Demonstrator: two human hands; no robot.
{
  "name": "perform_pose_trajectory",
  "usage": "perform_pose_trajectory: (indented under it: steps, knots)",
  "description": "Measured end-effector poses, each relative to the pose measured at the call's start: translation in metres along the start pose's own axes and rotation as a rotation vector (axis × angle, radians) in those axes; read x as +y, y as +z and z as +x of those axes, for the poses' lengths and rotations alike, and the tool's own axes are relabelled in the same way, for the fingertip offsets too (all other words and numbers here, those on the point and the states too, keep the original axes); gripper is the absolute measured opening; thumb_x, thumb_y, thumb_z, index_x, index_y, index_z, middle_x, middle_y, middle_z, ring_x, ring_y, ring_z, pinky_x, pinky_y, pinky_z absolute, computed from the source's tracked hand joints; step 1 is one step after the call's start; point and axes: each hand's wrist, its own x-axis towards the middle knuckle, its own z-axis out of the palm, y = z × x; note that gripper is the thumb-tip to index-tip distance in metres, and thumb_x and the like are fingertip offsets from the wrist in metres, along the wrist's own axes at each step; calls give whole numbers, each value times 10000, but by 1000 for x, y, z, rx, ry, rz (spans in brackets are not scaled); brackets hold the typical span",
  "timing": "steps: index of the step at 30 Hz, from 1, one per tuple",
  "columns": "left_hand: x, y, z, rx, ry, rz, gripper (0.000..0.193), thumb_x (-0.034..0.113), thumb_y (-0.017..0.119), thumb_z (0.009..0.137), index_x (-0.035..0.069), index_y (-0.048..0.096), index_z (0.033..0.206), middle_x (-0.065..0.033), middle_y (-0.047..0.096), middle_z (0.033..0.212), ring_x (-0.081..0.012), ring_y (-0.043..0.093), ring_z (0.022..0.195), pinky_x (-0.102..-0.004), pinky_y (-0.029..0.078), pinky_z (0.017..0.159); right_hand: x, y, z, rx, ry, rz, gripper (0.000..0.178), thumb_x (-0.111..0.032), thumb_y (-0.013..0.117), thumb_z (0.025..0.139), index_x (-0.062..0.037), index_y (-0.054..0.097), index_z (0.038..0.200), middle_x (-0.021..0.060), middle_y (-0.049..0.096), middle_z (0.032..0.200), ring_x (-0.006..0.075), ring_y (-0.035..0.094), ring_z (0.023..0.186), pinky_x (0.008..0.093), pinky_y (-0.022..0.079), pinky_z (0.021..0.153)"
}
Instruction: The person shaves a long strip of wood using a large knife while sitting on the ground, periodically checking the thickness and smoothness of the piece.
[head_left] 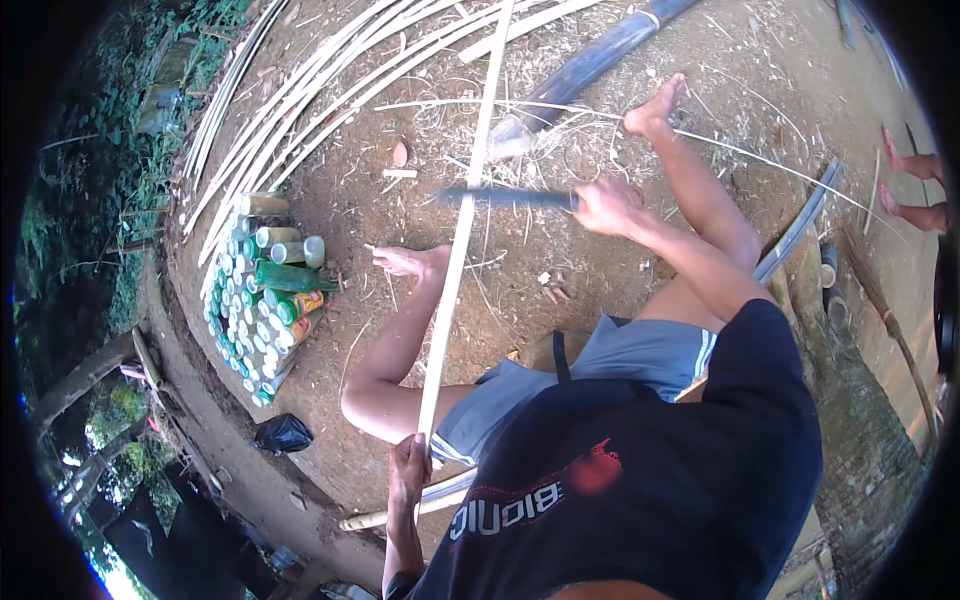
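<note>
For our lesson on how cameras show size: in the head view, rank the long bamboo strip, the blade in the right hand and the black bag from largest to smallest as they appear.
1. Bamboo strip, longest by far.
2. Blade.
3. Black bag, smallest; the fisheye rim may shrink it.

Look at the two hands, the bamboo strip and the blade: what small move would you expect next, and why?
Probably draw the blade a little further along the bamboo strip. The right hand holds the blade's handle with the blade lying across the strip, while the left hand grips the strip's near end, steadying it. Thin shavings litter the ground, which suggests paring.
</note>
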Motion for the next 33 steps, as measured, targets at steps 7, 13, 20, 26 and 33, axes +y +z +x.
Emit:
perform_pose_trajectory:
  steps: [7,13,20,26,33]
  knots:
    - [-17,-18,-20,15,-43,56,501,440,437,1010,85,512,664,3,454,485,-77,403,394,-252,307,382,7,-8,36,58,80,18,194,-218,563,829,-62,670,874,110,683,678,266,652,533,430,523,505]
    - [-22,-35,-29,-53,-196,-65,473,419,461,1001,85,532,675,9,457,489,-71,402,392,-246,315,376,63,-56,113,51,363,107,240,-219,535,852,-24,676,869,84,604,614,220,566,493,447,462,480]
    - [-33,-56,-40,-108,-206,-55,470,411,459,1007,85,538,677,10,469,497,-74,412,403,-247,310,387,73,-43,124,117,55,-37,244,-209,539,855,-22,692,824,175,674,695,248,663,589,413,524,577]
    - [-21,-67,-45,-3,-312,-17,459,406,486,990,89,530,661,24,447,474,-70,417,414,-247,323,411,37,-44,126,43,176,75,237,-219,567,828,-21,694,857,199,691,770,330,688,702,444,533,649]
    - [-25,-82,-44,-6,-305,-10,463,379,485,993,88,538,638,12,465,476,-74,431,403,-239,313,391,56,-38,153,79,240,139,216,-209,629,787,-45,704,908,162,693,753,337,687,710,426,553,674]
